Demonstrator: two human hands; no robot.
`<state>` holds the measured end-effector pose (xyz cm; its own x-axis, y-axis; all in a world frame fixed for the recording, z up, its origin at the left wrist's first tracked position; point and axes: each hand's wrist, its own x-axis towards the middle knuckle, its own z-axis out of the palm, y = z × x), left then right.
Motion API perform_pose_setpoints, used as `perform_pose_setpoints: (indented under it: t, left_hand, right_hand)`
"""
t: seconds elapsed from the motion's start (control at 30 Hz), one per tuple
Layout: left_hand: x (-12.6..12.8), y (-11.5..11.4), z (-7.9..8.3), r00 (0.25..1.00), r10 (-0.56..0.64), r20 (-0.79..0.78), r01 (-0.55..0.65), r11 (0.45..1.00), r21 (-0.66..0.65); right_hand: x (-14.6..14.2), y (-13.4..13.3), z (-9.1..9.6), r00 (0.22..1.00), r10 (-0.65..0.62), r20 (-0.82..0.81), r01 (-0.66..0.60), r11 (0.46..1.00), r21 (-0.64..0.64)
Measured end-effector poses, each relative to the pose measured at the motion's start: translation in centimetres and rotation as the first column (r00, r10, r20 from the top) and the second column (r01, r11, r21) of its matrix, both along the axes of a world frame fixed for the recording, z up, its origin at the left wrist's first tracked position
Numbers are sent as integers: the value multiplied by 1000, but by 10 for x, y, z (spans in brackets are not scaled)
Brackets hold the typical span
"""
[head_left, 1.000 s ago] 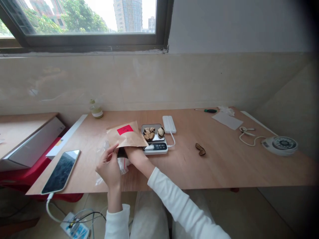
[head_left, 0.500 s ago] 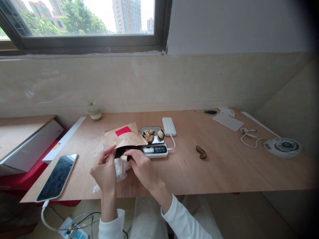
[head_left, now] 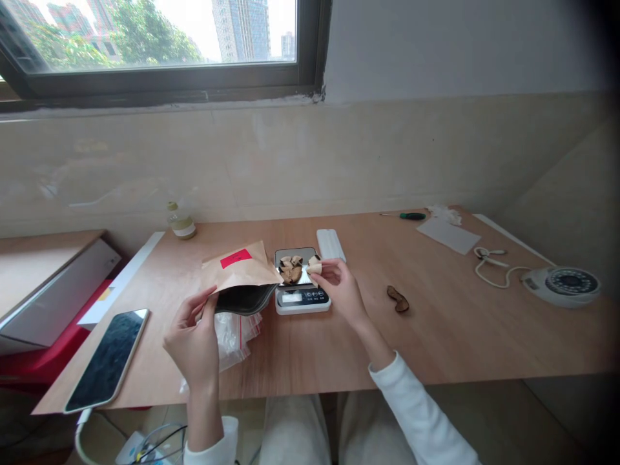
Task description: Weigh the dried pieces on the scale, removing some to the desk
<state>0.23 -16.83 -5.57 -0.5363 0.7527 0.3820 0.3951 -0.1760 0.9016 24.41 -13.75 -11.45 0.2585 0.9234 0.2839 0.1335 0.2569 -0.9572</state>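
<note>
My left hand (head_left: 196, 332) grips the edge of a brown kraft paper pouch (head_left: 252, 266) with a red label; its mouth gapes toward me and shows a dark lining. Over the right side of a small digital kitchen scale (head_left: 304, 302), my right hand (head_left: 336, 284) pinches a pale dried slice (head_left: 314, 267) with a dark rim. Whether that slice touches the pan is unclear, as my fingers cover part of it. Several similar dried slices (head_left: 290, 270) lie on the left half of the pan. Clear zip bags (head_left: 235, 332) rest under the pouch.
A dark curved dried piece (head_left: 398, 299) lies right of the scale. Behind the scale is a white power bank (head_left: 331, 245). A phone (head_left: 109, 358) sits at the left edge, a small bottle (head_left: 181, 221) at the back. A screwdriver (head_left: 411, 216) and a white round device (head_left: 562, 286) are farther right.
My right hand has moved from the pouch's mouth up and right to the scale, carrying a pale slice. My left hand still holds the pouch, its mouth now more visible.
</note>
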Motion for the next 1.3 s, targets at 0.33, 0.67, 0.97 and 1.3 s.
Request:
perform_pose_setpoints:
  t: [0.33,0.67,0.97,1.3]
  left_hand:
    - [-6,2,4,998,39,-40,-40,999,-20]
    - [2,40,18,990,140,-17,-137,982,129]
    - [-8,129,32,975,212,61,-220,956,195]
    - [-37,179,35,992,112,-54,-115,992,-45]
  right_hand:
    - [-11,129,10,736,156,659,-188,982,-23]
    - [12,105,23,735,261,625,-274,959,-79]
    - [46,-15,-8,903,-56,427,80,996,-40]
    - [130,-87,-77,774,-332,539,391,920,4]
